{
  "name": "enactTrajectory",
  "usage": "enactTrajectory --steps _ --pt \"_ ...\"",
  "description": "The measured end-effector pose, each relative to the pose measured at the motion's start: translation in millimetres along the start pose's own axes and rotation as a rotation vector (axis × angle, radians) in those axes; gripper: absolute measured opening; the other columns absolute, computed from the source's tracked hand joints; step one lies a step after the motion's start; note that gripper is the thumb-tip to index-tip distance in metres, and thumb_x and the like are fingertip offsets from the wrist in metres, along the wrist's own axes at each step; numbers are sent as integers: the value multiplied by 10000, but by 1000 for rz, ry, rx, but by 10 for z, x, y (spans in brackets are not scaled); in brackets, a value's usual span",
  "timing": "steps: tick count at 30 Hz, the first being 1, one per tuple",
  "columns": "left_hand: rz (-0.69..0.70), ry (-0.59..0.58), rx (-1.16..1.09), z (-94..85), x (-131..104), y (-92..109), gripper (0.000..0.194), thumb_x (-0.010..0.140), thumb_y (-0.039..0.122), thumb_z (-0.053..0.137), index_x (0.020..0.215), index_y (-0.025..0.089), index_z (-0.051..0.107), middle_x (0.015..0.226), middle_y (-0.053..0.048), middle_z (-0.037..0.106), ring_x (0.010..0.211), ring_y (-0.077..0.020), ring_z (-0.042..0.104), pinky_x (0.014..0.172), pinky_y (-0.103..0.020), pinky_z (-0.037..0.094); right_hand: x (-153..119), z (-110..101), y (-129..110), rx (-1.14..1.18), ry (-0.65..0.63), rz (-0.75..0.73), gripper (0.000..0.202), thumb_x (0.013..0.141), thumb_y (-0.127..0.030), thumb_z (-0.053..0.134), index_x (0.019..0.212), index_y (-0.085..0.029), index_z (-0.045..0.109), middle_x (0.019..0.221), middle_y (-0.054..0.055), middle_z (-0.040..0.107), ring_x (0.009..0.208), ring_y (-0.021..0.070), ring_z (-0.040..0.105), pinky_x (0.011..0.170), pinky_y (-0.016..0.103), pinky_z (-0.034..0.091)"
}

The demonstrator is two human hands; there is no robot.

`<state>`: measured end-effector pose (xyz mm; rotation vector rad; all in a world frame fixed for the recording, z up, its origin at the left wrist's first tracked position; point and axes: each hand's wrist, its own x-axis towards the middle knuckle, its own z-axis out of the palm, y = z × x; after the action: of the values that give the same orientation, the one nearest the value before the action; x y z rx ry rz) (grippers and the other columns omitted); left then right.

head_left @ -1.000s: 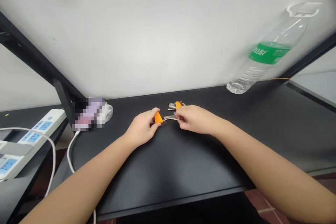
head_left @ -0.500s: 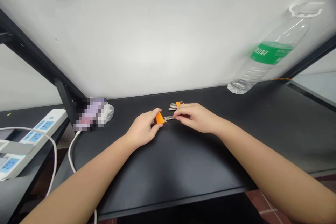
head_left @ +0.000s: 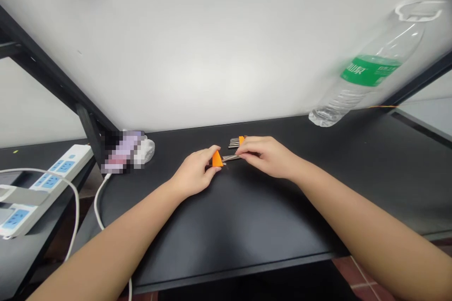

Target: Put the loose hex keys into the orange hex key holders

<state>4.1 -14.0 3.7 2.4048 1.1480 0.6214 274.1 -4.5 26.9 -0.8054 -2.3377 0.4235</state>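
Note:
My left hand grips a small orange wedge-shaped holder between thumb and fingers, just above the black tabletop. Thin metal hex keys stick out from my right hand's pinch towards that holder. Their near ends are at the holder's right side; whether they sit in it is too small to tell. My right hand is closed, with thumb and fingertips together on the keys. Behind it lies a second orange holder with several metal keys in a row, partly covered by the right hand.
A large clear bottle with a green label leans at the back right against the white wall. At left are a blurred-out purplish item, a white crumpled bundle, a white cable and a power strip. Black frame bars slope at left.
The whole view has shifted slightly. Both hands keep nearly the same pose and grip, with the keys tilted a little differently beside the orange holder.

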Motion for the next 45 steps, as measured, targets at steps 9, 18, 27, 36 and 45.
enactTrajectory --steps 9,18,27,36,45 --pt "7 -25 -40 -20 1 18 420 944 257 612 1355 245 524 978 -13 682 799 -153 622 720 -278 482 -69 17 -62 -241 13 -111 260 1008 -141 516 1127 -221 733 1158 97 726 1002 220 703 864 364 589" --pt "17 -35 -52 -20 10 13 424 942 285 621 1355 244 534 860 14 636 713 -138 567 688 -276 456 -72 -12 -123 -342 0 -134 272 1006 -125 506 1129 -200 736 1152 102 724 977 216 710 829 347 600" --pt "15 -77 -66 -21 12 -3 448 946 308 628 1380 256 525 809 27 609 700 -141 545 696 -285 447 -62 -10 -118 -295 10 -98 267 1006 -126 506 1099 -219 739 1165 92 714 996 210 706 847 341 598" --pt "-39 -53 -102 -14 4 -16 454 957 353 616 1389 245 529 795 26 574 693 -142 536 682 -278 461 -45 -39 -161 -197 -39 -85 260 1019 -147 494 1086 -218 735 1036 83 711 875 195 682 802 337 571" --pt "7 -62 -110 -39 4 18 427 956 317 613 1368 244 529 830 15 592 727 -145 551 707 -281 471 -36 -39 -162 -154 -71 -67 268 1027 -168 488 1108 -231 735 1031 80 714 913 206 682 851 364 570"
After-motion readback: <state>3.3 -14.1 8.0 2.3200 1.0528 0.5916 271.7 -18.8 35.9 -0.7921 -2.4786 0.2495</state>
